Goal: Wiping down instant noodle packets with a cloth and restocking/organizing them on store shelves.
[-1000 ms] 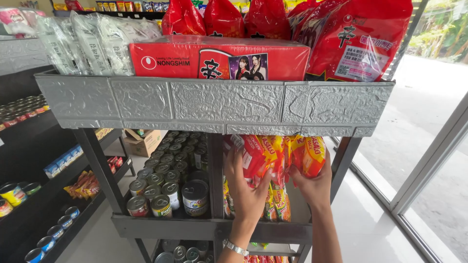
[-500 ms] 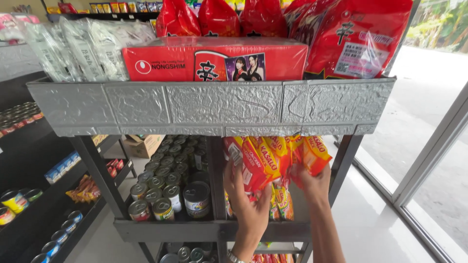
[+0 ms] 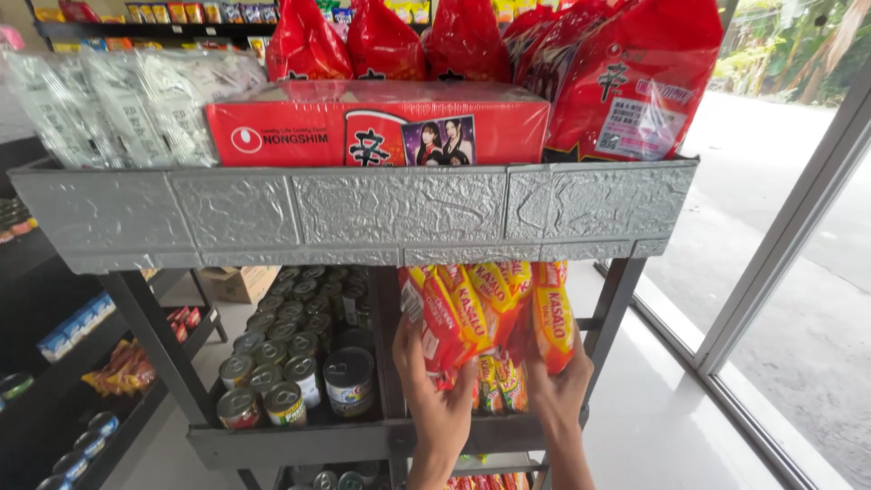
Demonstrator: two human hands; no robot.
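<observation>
- Standing on a pale floor, the grey shelving unit (image 3: 363,213) sits lower and more to the left in view than a second ago; camera has shifted, shelf contents unchanged.
- Top tier: red noodle carton (image 3: 376,122), red noodle bags (image 3: 626,82) right, clear grey packets (image 3: 118,104) left.
- Middle tier left: rows of tin cans (image 3: 299,363), untouched.
- Middle tier right: red-and-yellow snack packets (image 3: 485,313), now bunched tighter and more upright than a second ago, just under the top tier's edge.
- Left hand (image 3: 435,395) cups the bunch from its left side, fingers closed on it.
- Right hand (image 3: 558,386) presses the right side, thumb up on the outer packet.
</observation>
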